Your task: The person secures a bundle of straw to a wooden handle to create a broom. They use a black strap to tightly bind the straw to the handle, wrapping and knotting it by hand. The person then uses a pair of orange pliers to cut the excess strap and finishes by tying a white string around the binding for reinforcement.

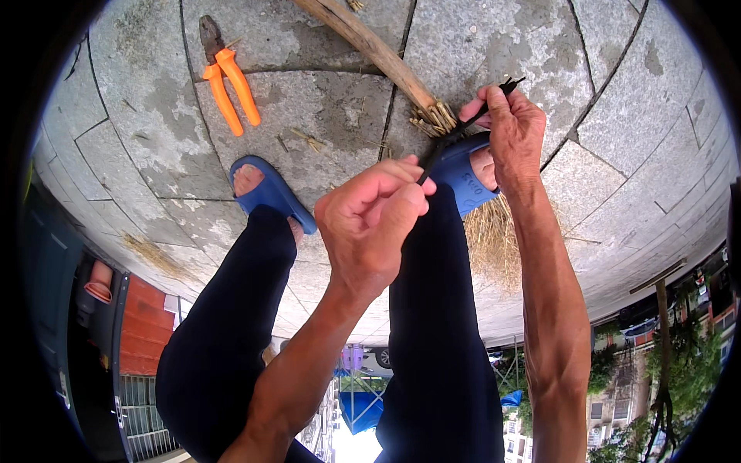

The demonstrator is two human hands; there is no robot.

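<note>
My left hand is closed in a fist, pinching one end of a thin black strap pulled taut. My right hand grips the strap's other end beside the bound head of a straw broom. The strap runs around the broom's neck, where the wooden handle meets the straw. The straw bristles spread out under my right foot in a blue slipper, which pins the broom to the paving.
Orange-handled pliers lie on the stone paving at the upper left. My left foot in a blue slipper rests nearby. Bits of straw litter the slabs. Buildings, trees and a fence show around the rim.
</note>
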